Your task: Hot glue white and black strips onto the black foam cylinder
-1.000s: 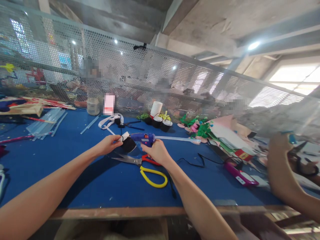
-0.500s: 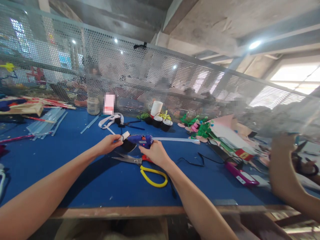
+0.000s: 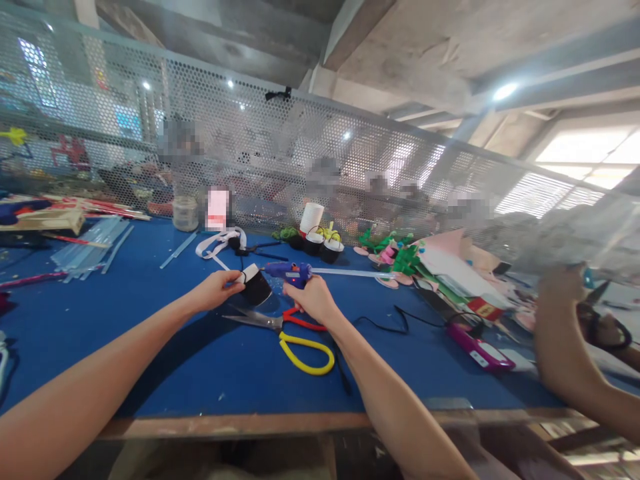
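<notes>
My left hand (image 3: 220,289) pinches the white rim of a small black-and-white bucket (image 3: 258,289), tilted over the blue tabletop. In my right hand (image 3: 314,298) is a blue glue gun (image 3: 290,271), its nozzle pointing left, just right of the bucket. A long translucent glue stick (image 3: 353,273) sticks out of the gun's back end. Below both hands lies a pair of scissors (image 3: 260,321) with one red and one yellow handle. A white ribbon (image 3: 210,245) is bunched behind my left hand, beside black-handled pliers or cutters.
Small buckets (image 3: 332,248) and a white roll (image 3: 311,218) stand at the back. Spare glue sticks (image 3: 90,250) lie left, near a glass jar (image 3: 185,213). Green craft pieces (image 3: 407,259) and a magenta power strip (image 3: 480,348) are right. A co-worker's arm (image 3: 563,340) holds scissors far right.
My right hand has drawn the glue gun slightly right and up, away from the bucket, so more of the bucket's black side and the scissors' red handle shows. My left hand has stayed nearly still.
</notes>
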Demonstrator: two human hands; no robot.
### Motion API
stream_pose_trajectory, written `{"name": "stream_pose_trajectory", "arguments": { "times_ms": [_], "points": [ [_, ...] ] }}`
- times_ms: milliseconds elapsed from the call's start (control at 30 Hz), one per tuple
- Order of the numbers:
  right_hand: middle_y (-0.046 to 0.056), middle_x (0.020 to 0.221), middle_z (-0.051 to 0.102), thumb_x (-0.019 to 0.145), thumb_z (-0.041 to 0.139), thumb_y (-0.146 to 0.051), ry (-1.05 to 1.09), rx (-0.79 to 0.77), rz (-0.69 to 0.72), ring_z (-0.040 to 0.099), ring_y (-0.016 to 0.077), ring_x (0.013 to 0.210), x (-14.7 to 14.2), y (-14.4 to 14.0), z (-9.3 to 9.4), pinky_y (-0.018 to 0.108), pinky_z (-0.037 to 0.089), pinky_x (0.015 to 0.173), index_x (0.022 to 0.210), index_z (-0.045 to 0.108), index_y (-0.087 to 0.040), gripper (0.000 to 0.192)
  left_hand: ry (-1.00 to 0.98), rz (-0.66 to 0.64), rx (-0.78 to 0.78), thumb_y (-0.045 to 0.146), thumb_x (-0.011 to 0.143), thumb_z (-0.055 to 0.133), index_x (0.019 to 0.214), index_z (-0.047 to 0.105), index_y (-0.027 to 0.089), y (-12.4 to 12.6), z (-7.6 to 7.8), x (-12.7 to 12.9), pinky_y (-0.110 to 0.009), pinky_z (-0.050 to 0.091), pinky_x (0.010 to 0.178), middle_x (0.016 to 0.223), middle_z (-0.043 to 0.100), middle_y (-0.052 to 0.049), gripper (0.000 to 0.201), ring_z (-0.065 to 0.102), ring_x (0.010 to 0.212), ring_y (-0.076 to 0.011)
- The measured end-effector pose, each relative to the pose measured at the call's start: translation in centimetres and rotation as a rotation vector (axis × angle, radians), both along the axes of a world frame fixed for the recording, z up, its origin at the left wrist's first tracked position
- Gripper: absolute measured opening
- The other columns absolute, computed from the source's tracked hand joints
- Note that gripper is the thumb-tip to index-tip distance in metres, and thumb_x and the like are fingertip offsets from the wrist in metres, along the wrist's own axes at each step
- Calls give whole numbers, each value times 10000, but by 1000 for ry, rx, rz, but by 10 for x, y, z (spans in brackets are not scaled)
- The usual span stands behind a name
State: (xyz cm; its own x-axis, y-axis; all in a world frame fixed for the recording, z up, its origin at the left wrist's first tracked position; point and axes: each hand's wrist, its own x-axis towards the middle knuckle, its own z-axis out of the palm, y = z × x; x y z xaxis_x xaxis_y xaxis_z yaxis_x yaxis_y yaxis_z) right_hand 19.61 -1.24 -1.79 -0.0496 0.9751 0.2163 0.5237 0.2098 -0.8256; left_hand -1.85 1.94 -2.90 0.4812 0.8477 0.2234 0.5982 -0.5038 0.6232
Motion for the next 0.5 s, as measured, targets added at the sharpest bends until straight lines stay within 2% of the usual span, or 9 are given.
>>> {"name": "stream_pose_trajectory", "arguments": {
  "times_ms": [100,233,300,367,433,500],
  "points": [
    [-68,351,449,621,547,-284,175,-23,2,400,75,296,5,6,-1,192,342,342,582,506,-162,134,20,14,14,331,734,387,636,451,151,-1,1,1,-240,322,598,584,416,36,215,401,598,-125],
    [-47,466,535,571,613,-264,357,12,-70,479,87,391,16,20,-4,203,397,409,640,516,-151,165,80,44,88,286,751,395,668,480,153,-7,4,5,-246,350,606,623,488,15,179,454,621,-138],
    [-14,505,574,610,591,-263,304,-2,-135,518,100,435,21,27,-7,213,421,449,614,528,-144,135,116,44,150,245,758,406,693,505,153,-11,7,7,-261,380,644,706,549,-18,150,496,678,-154],
    [18,522,597,689,528,-283,147,-33,-187,537,106,445,24,32,-11,216,430,466,572,524,-144,181,153,-17,249,196,759,426,732,533,155,-16,9,10,-287,398,745,862,588,-59,117,521,822,-176],
    [38,503,596,752,460,-311,-5,-72,-206,529,107,408,25,36,-15,216,423,446,530,500,-153,276,214,-72,350,139,751,446,740,556,161,-21,9,13,-326,374,847,987,586,-73,112,502,948,-190],
    [35,446,568,772,439,-336,-86,-102,-214,507,112,356,25,39,-20,224,410,418,501,467,-169,319,269,-54,452,124,754,468,786,571,167,-25,8,16,-385,340,899,1070,564,-82,116,482,1001,-204]
  ]
}}
